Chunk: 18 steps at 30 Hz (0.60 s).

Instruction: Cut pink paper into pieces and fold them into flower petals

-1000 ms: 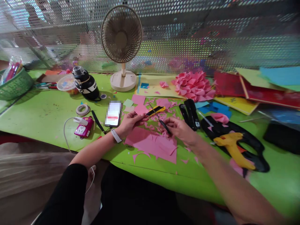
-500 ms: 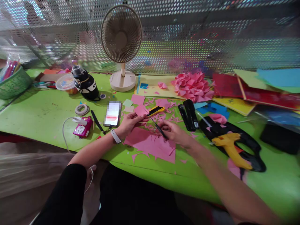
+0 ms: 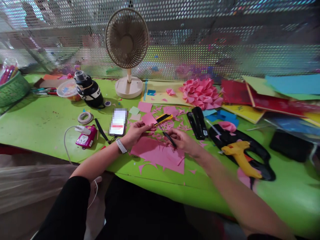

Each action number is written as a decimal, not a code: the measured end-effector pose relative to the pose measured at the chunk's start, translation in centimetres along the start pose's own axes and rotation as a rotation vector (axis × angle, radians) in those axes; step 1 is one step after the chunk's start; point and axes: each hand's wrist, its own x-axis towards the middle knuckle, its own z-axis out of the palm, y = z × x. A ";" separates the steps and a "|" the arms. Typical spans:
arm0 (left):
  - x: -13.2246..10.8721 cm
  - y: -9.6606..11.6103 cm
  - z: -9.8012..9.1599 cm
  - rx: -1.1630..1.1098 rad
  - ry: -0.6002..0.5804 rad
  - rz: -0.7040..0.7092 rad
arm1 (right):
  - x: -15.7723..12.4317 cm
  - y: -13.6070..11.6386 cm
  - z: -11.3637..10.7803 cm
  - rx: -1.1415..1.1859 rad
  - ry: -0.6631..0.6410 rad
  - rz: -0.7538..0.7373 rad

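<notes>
My left hand (image 3: 137,133), with a pale watch at its wrist, pinches a small piece of pink paper (image 3: 149,118) between thumb and fingers. In my right hand (image 3: 183,142) is a pair of black-handled scissors (image 3: 170,138), the blades pointing up and left toward the paper's edge. Whether the blades touch the paper I cannot tell. Just behind the fingertips lies a yellow and black utility knife (image 3: 164,118). Beneath both hands spreads a larger pink sheet (image 3: 160,155), with pink offcuts (image 3: 183,125) scattered around it.
Left of my hands lie a phone (image 3: 118,122), a tape roll (image 3: 85,117) and a pink power adapter (image 3: 86,136). A fan (image 3: 127,88) and a black bottle (image 3: 90,91) stand behind. Folded pink pieces (image 3: 200,94), a stapler (image 3: 198,123) and a yellow glue gun (image 3: 241,156) are rightward.
The whole view has shifted slightly, so things sit a little further left. Both hands keep nearly the same pose, still holding the pink paper and the scissors.
</notes>
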 end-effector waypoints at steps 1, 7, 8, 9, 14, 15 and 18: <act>0.0 0.0 0.0 -0.002 0.002 0.001 | 0.0 -0.1 0.1 -0.001 -0.008 0.009; 0.0 0.0 0.0 -0.020 -0.008 0.012 | -0.1 -0.5 0.3 0.015 -0.013 0.011; 0.0 0.0 0.0 -0.021 -0.008 0.009 | -0.1 -0.5 0.3 0.018 -0.009 0.013; 0.0 0.0 0.0 -0.023 -0.005 0.006 | -0.1 -0.5 0.4 0.021 -0.006 0.014; -0.2 0.1 0.2 -0.013 0.004 -0.006 | -0.1 -0.4 0.4 0.026 -0.020 0.011; -0.2 0.1 0.2 -0.010 0.003 -0.009 | -0.1 -0.3 0.4 0.024 -0.019 0.007; -0.3 0.2 0.2 -0.006 0.003 -0.008 | 0.0 -0.3 0.5 0.005 -0.017 0.003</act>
